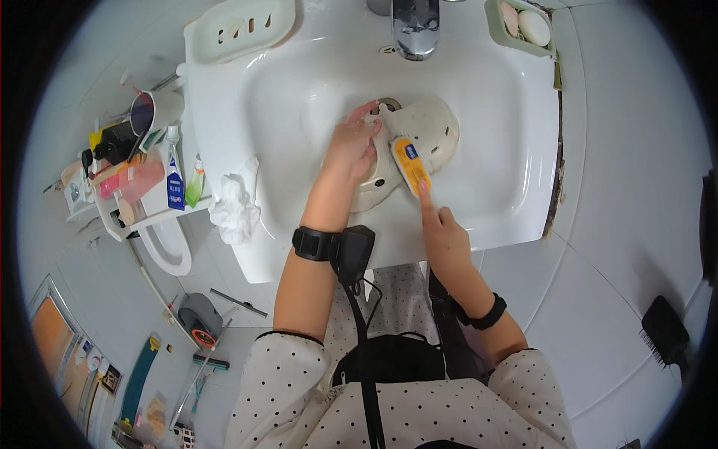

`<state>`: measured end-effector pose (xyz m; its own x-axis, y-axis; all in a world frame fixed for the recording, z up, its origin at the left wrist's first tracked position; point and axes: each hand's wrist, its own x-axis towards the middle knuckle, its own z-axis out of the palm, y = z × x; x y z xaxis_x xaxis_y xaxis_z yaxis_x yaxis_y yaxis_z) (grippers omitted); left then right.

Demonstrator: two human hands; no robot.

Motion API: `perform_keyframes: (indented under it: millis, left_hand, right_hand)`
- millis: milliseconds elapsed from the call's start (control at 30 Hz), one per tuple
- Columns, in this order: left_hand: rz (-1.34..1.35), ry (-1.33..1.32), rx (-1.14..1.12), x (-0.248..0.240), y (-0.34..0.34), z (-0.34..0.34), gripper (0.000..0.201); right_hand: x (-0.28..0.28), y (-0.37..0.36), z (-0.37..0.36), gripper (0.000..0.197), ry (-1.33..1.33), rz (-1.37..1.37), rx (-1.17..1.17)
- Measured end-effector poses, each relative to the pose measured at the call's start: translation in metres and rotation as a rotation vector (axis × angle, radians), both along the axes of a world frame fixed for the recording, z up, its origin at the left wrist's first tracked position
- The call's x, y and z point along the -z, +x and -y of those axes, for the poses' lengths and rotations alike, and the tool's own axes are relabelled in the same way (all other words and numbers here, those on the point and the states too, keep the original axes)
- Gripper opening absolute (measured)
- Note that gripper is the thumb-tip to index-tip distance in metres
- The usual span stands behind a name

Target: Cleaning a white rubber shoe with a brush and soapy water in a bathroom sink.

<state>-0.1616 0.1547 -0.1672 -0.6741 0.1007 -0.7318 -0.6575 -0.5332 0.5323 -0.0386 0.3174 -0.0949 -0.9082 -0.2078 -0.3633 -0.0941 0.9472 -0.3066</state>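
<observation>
- Lying in a white sink [497, 161], cream clog-style footwear [430, 131] stretches from the middle of the basin toward its near edge; whether it is one piece or two overlapping is hard to tell.
- Set against its surface is a yellow-handled brush [408, 165], tilted, its head end toward the faucet; the bristles are mostly hidden.
- Slipping looks the likeliest trouble: smooth, curved ceramic offers little hold, and a firm push from the right could slide the footwear if the left side slackens.
- Skidding is another risk, as the brush meets a rounded edge and could jump off toward the left fingers close by.
- Blocking the drain [390, 102] is possible too, should the footwear shift farther over the metal ring it lies beside.
- Reaching up from below, the left forearm runs nearly straight; the left grip [353, 146] appears closed on the footwear's left part, though some fingertips are out of sight.
- Angling in from the lower right, the right grip [447, 233] is narrowed around the brush's near end, index finger extended along the handle.
- Framing the basin are the chrome faucet [416, 31] above, a dish with two soaps [534, 28] at upper right, and crumpled white material [235, 203] on the left rim.
</observation>
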Motion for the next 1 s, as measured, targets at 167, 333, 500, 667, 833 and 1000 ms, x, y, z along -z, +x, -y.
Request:
perform_keyframes:
  millis: [167,333,500,667,833,1000]
  left_hand:
    - [-0.052,0.012,-0.084,0.002,-0.002,-0.004,0.034]
    - [-0.087,-0.156,0.012,0.012,-0.010,-0.011,0.030]
    - [-0.129,-0.176,0.022,0.015,-0.007,-0.011,0.028]
    - [-0.179,-0.311,0.044,0.012,-0.008,-0.008,0.025]
    - [-0.180,-0.332,0.109,0.008,-0.016,-0.003,0.026]
    - [-0.183,-0.350,0.148,0.020,-0.013,0.008,0.028]
  right_hand:
    - [-0.021,-0.008,-0.017,0.069,-0.068,-0.066,0.008]
    - [0.015,-0.043,0.012,0.070,-0.076,-0.235,-0.075]
    - [-0.008,0.012,0.008,0.061,-0.007,-0.001,0.067]
    - [-0.019,-0.016,-0.008,0.059,-0.184,-0.205,0.237]
    - [0.020,-0.016,0.009,0.057,-0.092,-0.257,0.091]
    - [0.013,-0.016,0.004,0.060,0.010,-0.161,0.168]
